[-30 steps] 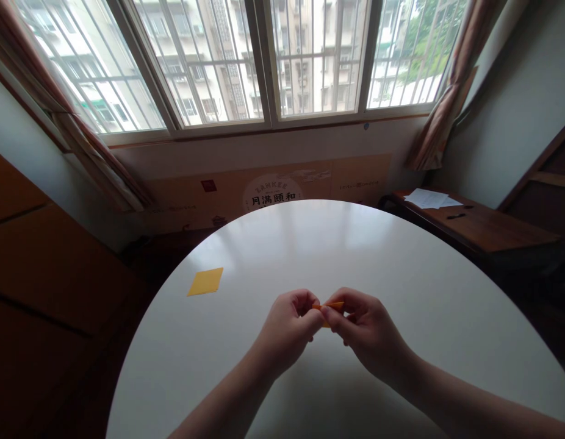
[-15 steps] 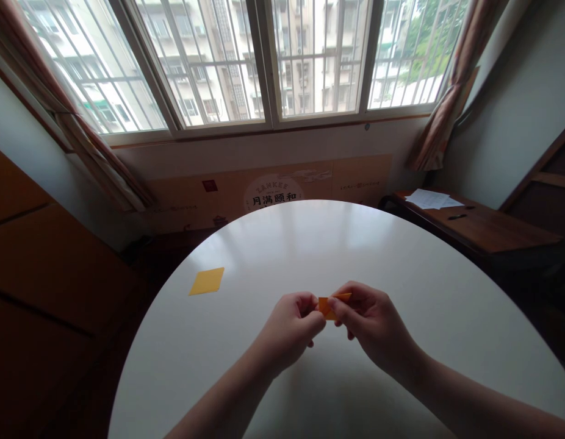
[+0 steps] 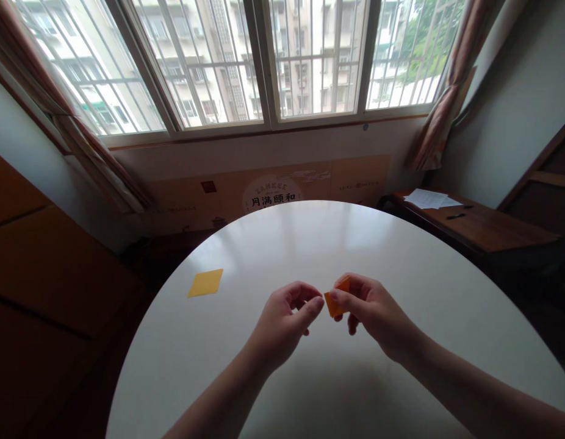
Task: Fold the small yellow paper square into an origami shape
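A small folded piece of orange paper [image 3: 337, 299] is pinched between the thumb and fingers of my right hand [image 3: 371, 308], above the table. One flap of it stands up at a slant. My left hand [image 3: 289, 317] is just left of the paper, with a narrow gap between its fingertips and the paper's edge. Its fingers are loosely curved, and nothing shows in them. Farther left, a flat yellow square of paper [image 3: 205, 283] lies on the white round table [image 3: 282, 244].
Beyond the table stands a barred window [image 3: 264, 67] with tied curtains [image 3: 440, 125]. On the right, a brown wooden side table [image 3: 502, 228] bears white sheets [image 3: 431, 199] and a small dark item. A wooden cabinet [image 3: 44, 256] stands to the left.
My left hand has let go of the orange paper and drawn slightly left. My right hand has tilted the paper, so one flap now points up.
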Tool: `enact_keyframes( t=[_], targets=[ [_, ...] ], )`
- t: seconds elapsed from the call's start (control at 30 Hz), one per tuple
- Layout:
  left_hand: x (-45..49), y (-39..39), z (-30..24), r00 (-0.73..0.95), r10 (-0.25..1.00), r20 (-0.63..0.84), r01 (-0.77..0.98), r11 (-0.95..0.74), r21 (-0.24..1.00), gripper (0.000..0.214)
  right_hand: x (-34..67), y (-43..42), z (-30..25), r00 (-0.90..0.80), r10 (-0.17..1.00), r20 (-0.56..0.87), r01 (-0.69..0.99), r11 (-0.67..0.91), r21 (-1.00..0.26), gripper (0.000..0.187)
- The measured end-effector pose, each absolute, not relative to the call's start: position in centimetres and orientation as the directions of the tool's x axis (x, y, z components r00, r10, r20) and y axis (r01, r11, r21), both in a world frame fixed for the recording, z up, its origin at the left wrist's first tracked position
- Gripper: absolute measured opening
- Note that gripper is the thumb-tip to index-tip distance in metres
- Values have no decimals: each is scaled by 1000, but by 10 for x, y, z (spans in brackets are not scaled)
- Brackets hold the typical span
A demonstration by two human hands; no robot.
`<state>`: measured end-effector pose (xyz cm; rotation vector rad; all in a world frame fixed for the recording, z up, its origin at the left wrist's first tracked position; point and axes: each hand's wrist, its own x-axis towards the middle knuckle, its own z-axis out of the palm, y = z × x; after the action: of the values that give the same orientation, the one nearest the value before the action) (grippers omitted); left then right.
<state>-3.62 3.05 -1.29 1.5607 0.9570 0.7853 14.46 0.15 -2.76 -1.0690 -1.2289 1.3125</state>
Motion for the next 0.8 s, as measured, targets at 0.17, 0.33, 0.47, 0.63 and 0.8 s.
enact_keyframes(
  t=[0.17,0.33,0.47,0.63,0.8],
  targets=[
    [-33,28,-15,471,879,-73,213,-32,977,30,143,0,-28,-211,977,-31,-100,-54,-993,32],
    [-32,29,-13,387,912,-136,30,135,990,27,142,1,-29,-241,969,-62,-153,-100,-983,33],
    [-32,28,-9,383,904,-191,-65,232,971,19,141,0,-31,-226,972,-63,-144,-98,-985,28],
    [-30,27,-8,432,881,-192,45,192,980,13,142,1,-31,-180,982,-54,-137,-79,-987,25],
    [-33,26,-11,468,878,-105,114,58,992,21,144,2,-32,-155,987,-36,-99,-52,-994,24]
  ],
)
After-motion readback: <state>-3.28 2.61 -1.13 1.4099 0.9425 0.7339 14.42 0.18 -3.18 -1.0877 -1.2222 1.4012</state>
